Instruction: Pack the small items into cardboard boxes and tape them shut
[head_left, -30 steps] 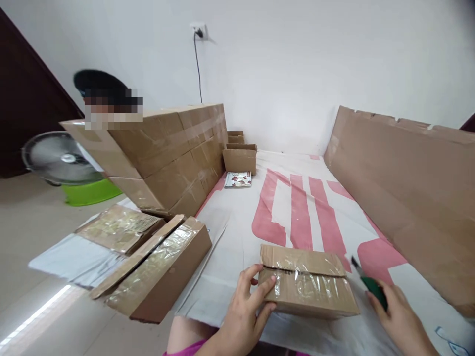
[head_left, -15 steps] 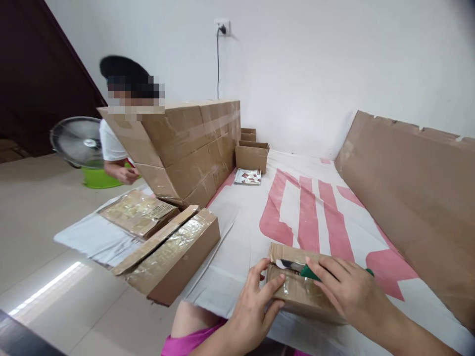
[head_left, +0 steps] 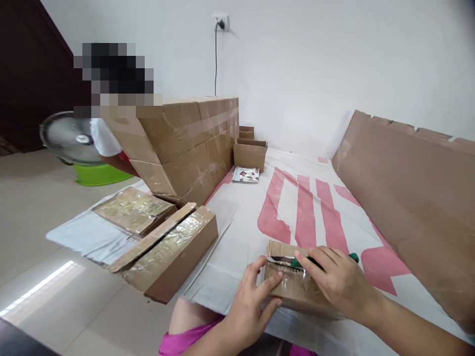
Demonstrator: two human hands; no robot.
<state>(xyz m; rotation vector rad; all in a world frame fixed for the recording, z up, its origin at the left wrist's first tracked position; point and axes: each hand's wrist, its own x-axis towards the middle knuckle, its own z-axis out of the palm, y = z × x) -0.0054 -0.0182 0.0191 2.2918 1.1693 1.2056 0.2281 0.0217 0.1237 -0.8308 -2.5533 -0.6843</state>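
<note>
A small cardboard box (head_left: 285, 286) lies on the white and pink cloth in front of me, with a dark slit along its taped top. My left hand (head_left: 252, 299) holds the box's left end, fingertips on the top and the thumb low on the near side. A green-handled knife (head_left: 297, 262) lies nearly flat along the slit, its blade pointing left toward my left fingertips. My right hand (head_left: 336, 282) is closed around the handle from above, and the green butt sticks out past the knuckles. How deep the blade sits in the slit I cannot tell.
Stacked taped boxes (head_left: 189, 143) form a wall at left; another person (head_left: 106, 138) sits behind it. A long box (head_left: 178, 252) and a flatter box (head_left: 135, 210) lie nearer. Open boxes (head_left: 249, 154) and a printed packet (head_left: 245, 174) lie farther back. A cardboard sheet (head_left: 408, 198) leans at right.
The knife has shifted slightly left along the slit, its butt rising into clearer view. My left hand keeps its place on the box. The other person's hand has gone behind the stacked boxes.
</note>
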